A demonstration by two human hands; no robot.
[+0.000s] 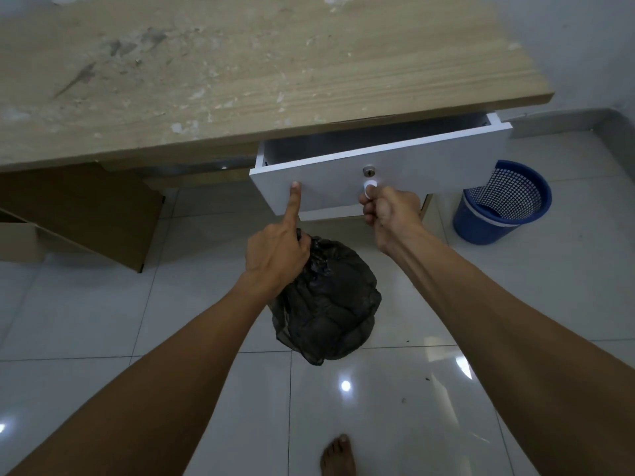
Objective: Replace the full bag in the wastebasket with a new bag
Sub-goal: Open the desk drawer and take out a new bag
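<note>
A full black trash bag (330,304) hangs from my left hand (275,255), which grips its gathered neck while the index finger points up and touches the front of a white drawer (429,170). My right hand (388,211) pinches the drawer's round white knob (371,185). The drawer stands partly pulled out under the desk, and the inside that shows is dark. A blue mesh wastebasket (501,204) stands on the floor to the right, with no bag in it.
A worn wooden desk top (240,70) fills the upper view. A brown side panel (86,218) of the desk is at the left. White glossy floor tiles (378,407) lie below, my bare foot (338,456) on them. A wall corner is at the far right.
</note>
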